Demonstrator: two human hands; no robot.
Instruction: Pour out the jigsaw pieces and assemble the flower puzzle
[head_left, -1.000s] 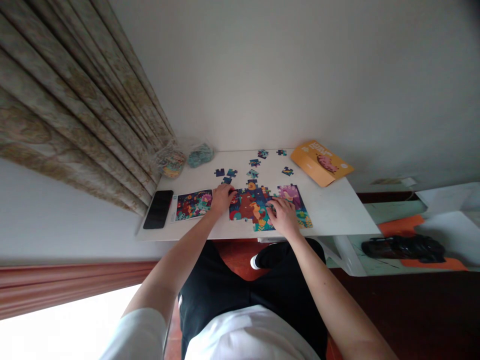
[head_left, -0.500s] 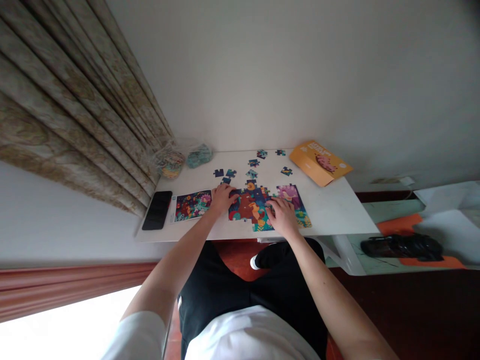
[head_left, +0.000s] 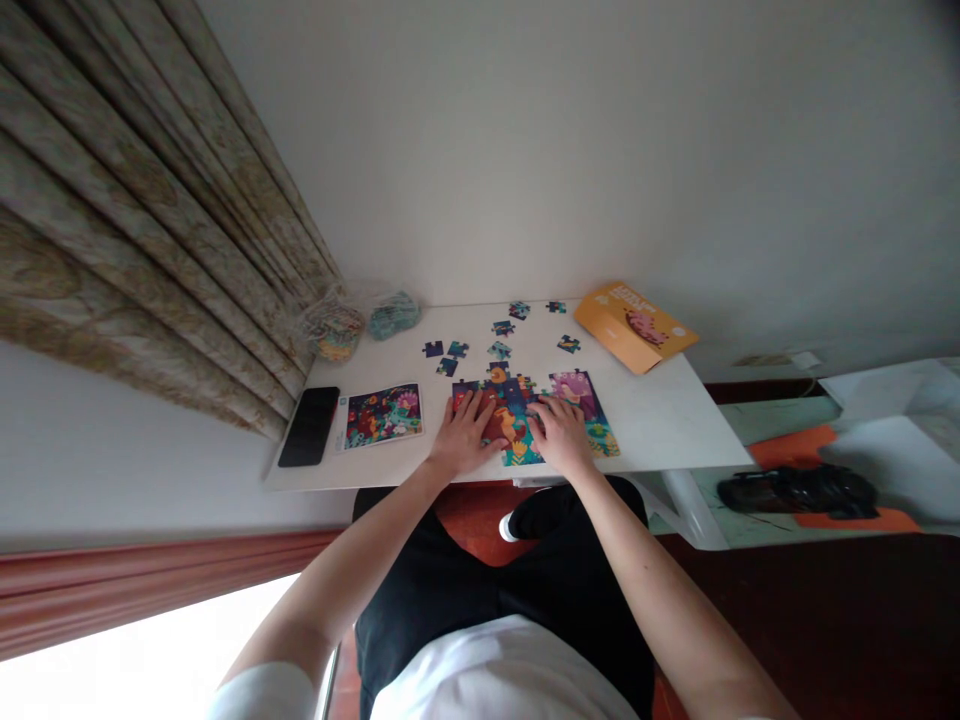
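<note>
Bright multicoloured jigsaw, partly built: the partly assembled puzzle sits at the near edge of the white table. It looks roughly half to two-thirds done, judging by the joined patch with its ragged far edge; the hands hide part of it. Left to place: about eight loose pieces, scattered just beyond the puzzle. The left hand lies flat on the puzzle's left part, fingers spread and released. The right hand rests on its right part, fingers lightly curved, not clenched, no piece visibly pinched. Left of the puzzle: a picture card, then a black phone. Beyond it to the left: two clear plastic bags holding pieces. Beyond it to the right: an orange box. A patterned curtain hangs well left of the puzzle, a white wall rises beyond it, and a black shoe lies on a lower shelf to its right.
</note>
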